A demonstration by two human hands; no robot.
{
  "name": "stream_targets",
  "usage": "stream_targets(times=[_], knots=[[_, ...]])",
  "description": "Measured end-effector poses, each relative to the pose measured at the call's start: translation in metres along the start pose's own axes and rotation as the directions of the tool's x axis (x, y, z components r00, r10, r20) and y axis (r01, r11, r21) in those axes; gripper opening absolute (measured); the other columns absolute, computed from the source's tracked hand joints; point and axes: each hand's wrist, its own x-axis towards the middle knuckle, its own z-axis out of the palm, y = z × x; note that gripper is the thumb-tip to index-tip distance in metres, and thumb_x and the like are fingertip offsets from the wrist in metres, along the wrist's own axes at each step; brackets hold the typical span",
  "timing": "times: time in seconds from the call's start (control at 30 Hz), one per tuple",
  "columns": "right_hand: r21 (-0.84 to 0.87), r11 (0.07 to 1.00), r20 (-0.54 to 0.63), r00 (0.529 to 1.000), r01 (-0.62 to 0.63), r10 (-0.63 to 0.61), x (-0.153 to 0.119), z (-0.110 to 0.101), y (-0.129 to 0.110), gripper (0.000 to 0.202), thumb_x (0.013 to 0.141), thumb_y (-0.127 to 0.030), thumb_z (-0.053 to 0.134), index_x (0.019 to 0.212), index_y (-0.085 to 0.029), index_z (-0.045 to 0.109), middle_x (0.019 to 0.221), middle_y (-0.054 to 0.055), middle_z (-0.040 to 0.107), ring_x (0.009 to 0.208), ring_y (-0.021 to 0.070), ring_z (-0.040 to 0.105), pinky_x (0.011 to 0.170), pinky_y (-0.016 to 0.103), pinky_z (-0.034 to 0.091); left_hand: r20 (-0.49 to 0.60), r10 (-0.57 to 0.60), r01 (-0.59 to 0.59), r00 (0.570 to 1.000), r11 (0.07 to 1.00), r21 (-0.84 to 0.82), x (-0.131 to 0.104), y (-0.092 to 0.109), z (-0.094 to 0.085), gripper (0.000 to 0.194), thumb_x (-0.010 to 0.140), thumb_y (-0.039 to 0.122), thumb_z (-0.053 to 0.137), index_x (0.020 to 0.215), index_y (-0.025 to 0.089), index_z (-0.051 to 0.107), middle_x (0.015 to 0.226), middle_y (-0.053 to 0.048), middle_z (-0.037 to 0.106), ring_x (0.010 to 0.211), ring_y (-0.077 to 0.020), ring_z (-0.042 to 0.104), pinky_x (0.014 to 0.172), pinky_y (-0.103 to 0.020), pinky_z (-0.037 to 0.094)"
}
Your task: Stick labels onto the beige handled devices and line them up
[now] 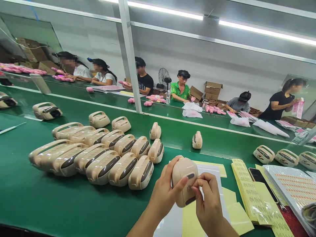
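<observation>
The left hand (164, 194) holds a small beige box (184, 181) up over the green table (37, 197), near the front edge. Its fingers are closed around the left side of the box and the thumb lies across the front. The right hand (208, 205) touches the front of the same box, with the thumb and first finger pinched together on a little sticker (189, 189) with dark lines on it. The other fingers of that hand are curled in. Under the hands lie yellow sheets (234, 214) and a white sheet (209, 171). Just to the right is a stack of yellow sticker strips (254, 200), and a dark phone (258, 176) lies beside them. Further right is a big sheet with rows of orange stickers (296, 187). To the left of the hands, many more beige boxes (98, 154) lie side by side in two rows, touching each other. A few single ones stand apart behind them, like one small beige box (197, 140) by itself near the middle of the table. Three more (286, 157) sit at the far right. Behind a metal post (129, 56), other people sit at a second green table (172, 108) with pink things (155, 98) and white bags (191, 110)
</observation>
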Motion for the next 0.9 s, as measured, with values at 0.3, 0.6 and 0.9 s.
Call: stream_targets(times=[0.3,0.6,0.9], knots=[[-0.213,0.965,0.004,0.988,0.154,-0.157,0.008,-0.006,0.005,0.036,0.086,-0.012,0.048,0.12,-0.022,0.048,0.109,0.013,0.051,0.091,0.0212,0.055,0.072,0.036,0.054,-0.026,0.018,-0.018,0.999,1.0,-0.013,0.01,-0.004,-0.004,0.057,0.073,0.059,0.044,0.12,0.025,0.047,0.121,-0.009,0.054,0.108,-0.0298,0.051,0.093,-0.045,0.035],[-0.314,0.919,-0.067,0.96,0.239,-0.273,0.006,0.003,0.01,0.021,0.08,-0.01,0.056,0.097,-0.021,0.061,0.097,0.01,0.059,0.084,0.0213,0.052,0.069,0.036,0.05,-0.001,-0.016,0.016,1.0,1.0,-0.002,0.009,-0.003,-0.003,0.059,0.073,0.061,0.043,0.12,0.026,0.046,0.12,-0.009,0.055,0.108,-0.0309,0.051,0.093,-0.045,0.035],[0.186,0.981,0.008,0.998,0.059,-0.062,0.028,-0.021,-0.008,0.015,0.078,-0.01,0.05,0.081,-0.023,0.057,0.086,0.004,0.05,0.083,0.0169,0.056,0.072,0.032,0.052,0.138,-0.032,0.038,0.99,0.999,-0.039,0.023,0.003,-0.014,0.067,0.074,0.066,0.037,0.122,0.02,0.04,0.129,-0.012,0.047,0.117,-0.0279,0.043,0.098,-0.042,0.031]])
